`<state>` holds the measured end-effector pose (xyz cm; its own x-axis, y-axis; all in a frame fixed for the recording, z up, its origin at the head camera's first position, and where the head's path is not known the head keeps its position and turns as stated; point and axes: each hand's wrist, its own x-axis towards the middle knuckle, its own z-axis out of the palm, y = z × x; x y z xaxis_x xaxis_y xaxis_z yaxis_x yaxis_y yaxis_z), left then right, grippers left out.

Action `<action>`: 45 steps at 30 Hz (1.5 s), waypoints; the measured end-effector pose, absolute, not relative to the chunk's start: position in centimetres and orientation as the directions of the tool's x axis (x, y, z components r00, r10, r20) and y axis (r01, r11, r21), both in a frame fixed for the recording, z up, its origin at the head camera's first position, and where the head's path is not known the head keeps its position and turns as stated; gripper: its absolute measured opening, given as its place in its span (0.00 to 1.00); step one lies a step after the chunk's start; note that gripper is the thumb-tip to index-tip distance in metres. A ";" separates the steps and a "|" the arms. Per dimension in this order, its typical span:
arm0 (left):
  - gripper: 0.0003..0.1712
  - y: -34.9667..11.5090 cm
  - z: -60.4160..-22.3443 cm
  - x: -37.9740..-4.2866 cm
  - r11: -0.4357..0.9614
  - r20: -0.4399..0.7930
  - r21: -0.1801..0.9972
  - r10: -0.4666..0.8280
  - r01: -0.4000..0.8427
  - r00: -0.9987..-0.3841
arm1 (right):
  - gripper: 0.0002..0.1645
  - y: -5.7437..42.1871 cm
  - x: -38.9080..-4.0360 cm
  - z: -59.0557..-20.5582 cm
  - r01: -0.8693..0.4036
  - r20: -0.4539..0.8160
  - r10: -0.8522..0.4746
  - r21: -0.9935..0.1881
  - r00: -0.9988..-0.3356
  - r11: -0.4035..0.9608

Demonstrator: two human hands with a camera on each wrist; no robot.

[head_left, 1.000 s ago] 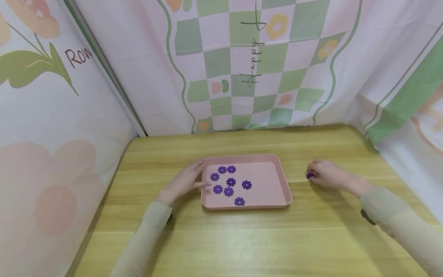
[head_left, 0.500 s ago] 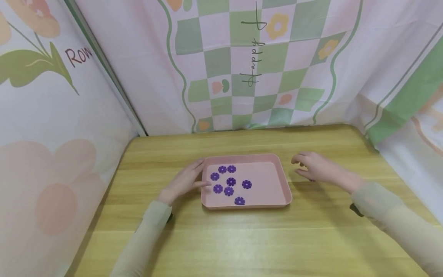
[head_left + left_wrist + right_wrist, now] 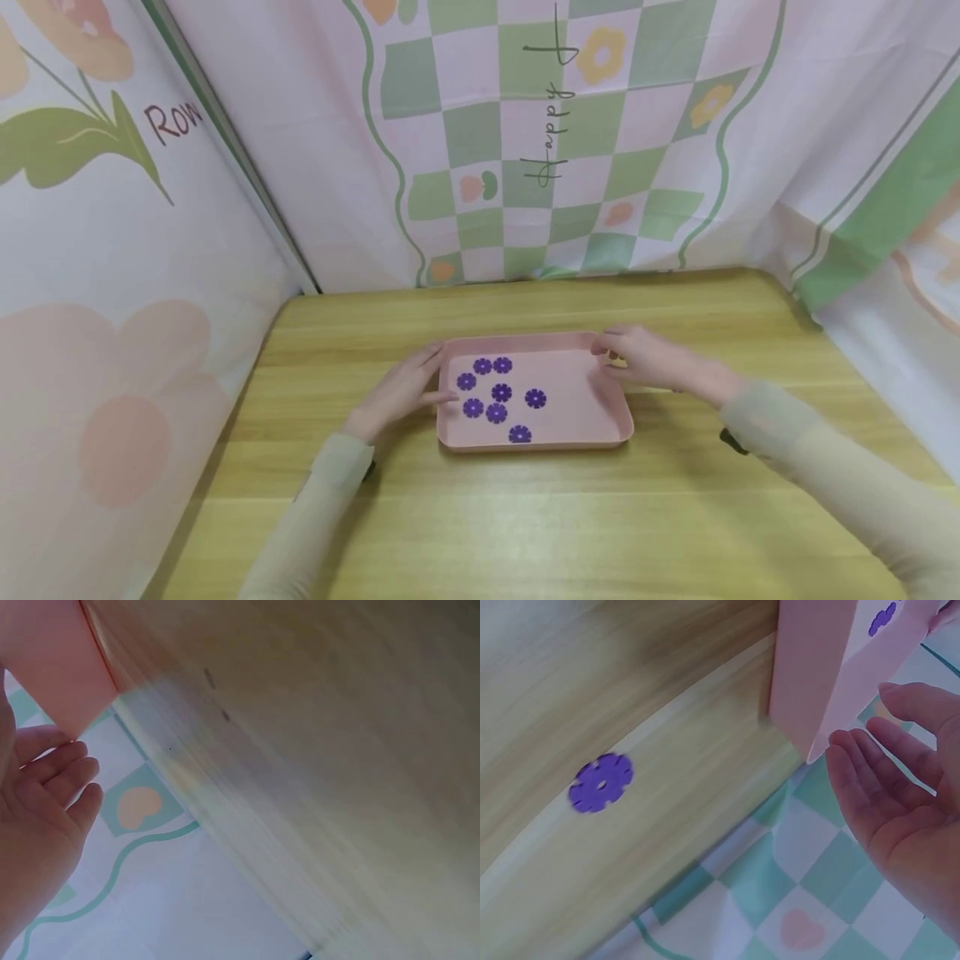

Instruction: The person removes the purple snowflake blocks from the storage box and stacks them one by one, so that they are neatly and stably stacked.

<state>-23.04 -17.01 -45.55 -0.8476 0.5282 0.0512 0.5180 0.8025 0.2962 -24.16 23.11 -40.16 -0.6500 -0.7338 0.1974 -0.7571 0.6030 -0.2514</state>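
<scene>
A shallow pink tray [image 3: 577, 417] lies on the table with several purple notched plastic discs [image 3: 536, 398] in it, mostly in its left half. My left hand [image 3: 397, 392] holds the tray's left side, thumb over the rim and fingers along the outside by the far corner. Those fingertips [image 3: 75, 750] meet the tray's corner in the left wrist view. My right hand [image 3: 645, 358], fingers loosely bent with nothing between them, is at the tray's far right corner. One more purple disc [image 3: 601, 784] lies on the table right of the tray, almost hidden under the right wrist in the head view.
The wooden table [image 3: 465, 525] runs back to a printed curtain [image 3: 525, 208] with green checks. Another curtain [image 3: 150, 250] closes off the left side, and one [image 3: 885, 250] hangs at the right.
My right hand has let go of the purple disc, leaving it on the table, and has moved left to the tray's right edge. The left hand has stayed in place.
</scene>
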 end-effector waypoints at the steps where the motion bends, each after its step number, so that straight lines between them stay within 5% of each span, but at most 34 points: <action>1: 0.54 -17.0 -45.5 -23.0 0.801 0.057 0.293 0.531 0.522 -0.846 | 0.13 22.8 -24.2 -40.2 -0.754 0.188 -0.734 -0.261 -0.653 0.603; 11: 0.56 -16.8 -45.5 -23.0 0.809 0.083 0.202 0.548 0.553 -0.832 | 0.13 19.9 -24.7 -40.2 -0.694 0.048 -0.728 -0.351 -0.684 0.628; 29: 0.54 -16.8 -45.2 -22.9 0.815 0.067 0.174 0.550 0.552 -0.833 | 0.11 16.0 -24.7 -41.7 -0.691 -0.025 -0.768 -0.419 -0.640 0.590; 45: 0.55 -16.9 -45.3 -23.0 0.821 0.041 0.181 0.543 0.541 -0.839 | 0.14 14.5 -24.4 -42.4 -0.666 -0.117 -0.726 -0.320 -0.678 0.674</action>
<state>-22.97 -16.87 -45.33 -0.8386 0.5431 0.0407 0.5408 0.8214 0.1810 -24.41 14.47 -42.41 -0.6779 -0.7257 -0.1172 -0.6662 0.6739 -0.3196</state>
